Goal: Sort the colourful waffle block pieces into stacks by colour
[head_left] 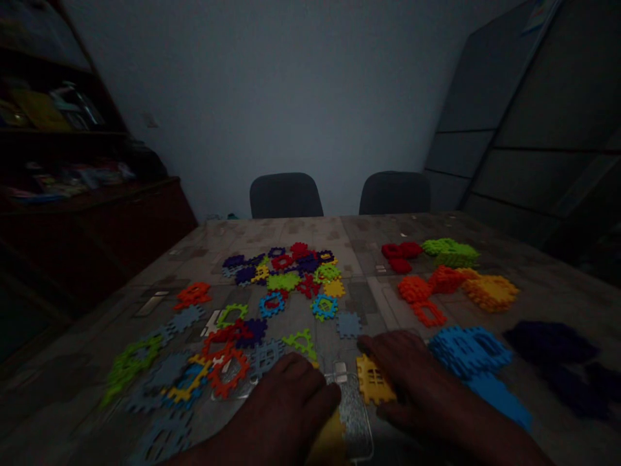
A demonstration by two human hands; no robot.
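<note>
The left hand and the right hand were held palm-down over a patterned table, with the fingers spread and no grip seen. One yellow interlocking plastic piece was lying just beside the right fingertips; a second yellow piece was partly hidden under the left hand. Six colour groups were counted at the right, the dark purple group being blurred by shadow. The mixed loose pieces overlapped too much to be counted. Two chairs were seen beyond the table.

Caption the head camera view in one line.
Left hand and right hand over interlocking plastic tiles on a patterned table.
</note>
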